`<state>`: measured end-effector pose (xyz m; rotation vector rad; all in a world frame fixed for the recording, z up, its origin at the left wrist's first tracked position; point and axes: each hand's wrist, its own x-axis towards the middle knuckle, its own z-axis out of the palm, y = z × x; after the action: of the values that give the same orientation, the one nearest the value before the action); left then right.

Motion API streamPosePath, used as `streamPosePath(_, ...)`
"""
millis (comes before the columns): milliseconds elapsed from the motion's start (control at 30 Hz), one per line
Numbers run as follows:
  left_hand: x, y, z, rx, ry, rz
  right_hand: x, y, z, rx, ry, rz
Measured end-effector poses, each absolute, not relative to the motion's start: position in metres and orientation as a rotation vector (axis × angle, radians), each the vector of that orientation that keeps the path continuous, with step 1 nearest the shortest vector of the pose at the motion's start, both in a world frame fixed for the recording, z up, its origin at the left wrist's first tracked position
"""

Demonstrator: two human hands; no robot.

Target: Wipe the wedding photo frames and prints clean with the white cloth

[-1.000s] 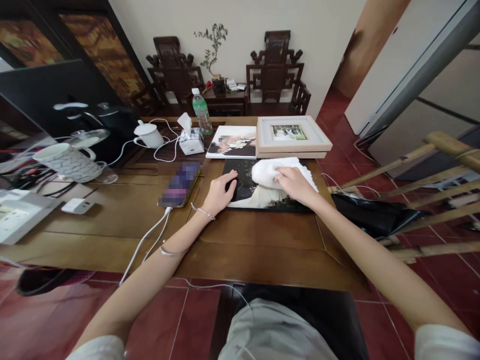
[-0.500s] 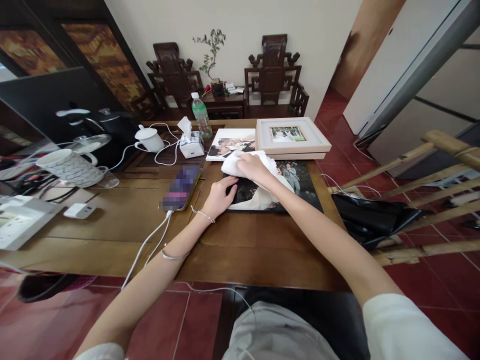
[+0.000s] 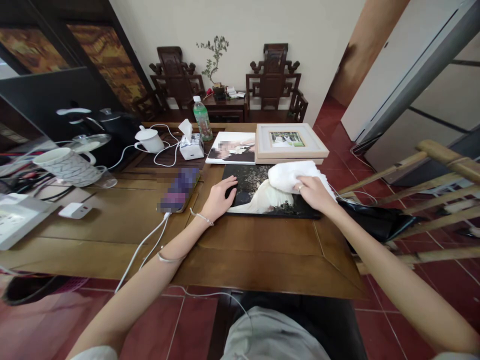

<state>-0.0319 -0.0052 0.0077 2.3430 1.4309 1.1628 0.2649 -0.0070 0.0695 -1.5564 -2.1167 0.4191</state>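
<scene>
A dark photo panel (image 3: 247, 185) with a white gown in its picture lies flat on the wooden table (image 3: 258, 250) in front of me. My right hand (image 3: 314, 192) grips a bunched white cloth (image 3: 288, 175) over the right part of the panel, hiding that part of the picture. At the panel's left edge rests my left hand (image 3: 220, 199), fingers stretched out and holding nothing. Just behind the panel lie a white-bordered photo (image 3: 232, 156) and a pale picture frame (image 3: 262, 134) stacked on another flat piece.
Left of my left hand lies a phone (image 3: 179, 192) with a white cable. Farther back stand a tissue box (image 3: 192, 147), a green-labelled bottle (image 3: 202, 120) and a lidded white cup (image 3: 149, 140). A patterned mug (image 3: 65, 165) and power strip (image 3: 18, 220) occupy the left side.
My right hand has swept the white cloth rightward across the panel, uncovering its upper left and middle. My left hand has stayed at the left edge.
</scene>
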Motion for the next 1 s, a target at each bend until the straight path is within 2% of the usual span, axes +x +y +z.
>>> streamPosePath(200,-0.032,-0.004,0.007,2.345,1.436,1.171,0.258,-0.096,0.067,-1.425,-2.245,0.49)
streamPosePath(333,-0.031,-0.004,0.007,2.342,1.427,1.182,0.258,-0.119,0.07,-1.38,-2.273,0.521)
streamPosePath(767,-0.034,-0.006,0.01,2.357,1.429,1.126,0.24,0.018,0.084,-1.597,-2.223,0.292)
streamPosePath(1000,-0.035,-0.005,0.011,2.371,1.418,1.119,0.244,0.043,0.081,-1.602,-2.231,0.26)
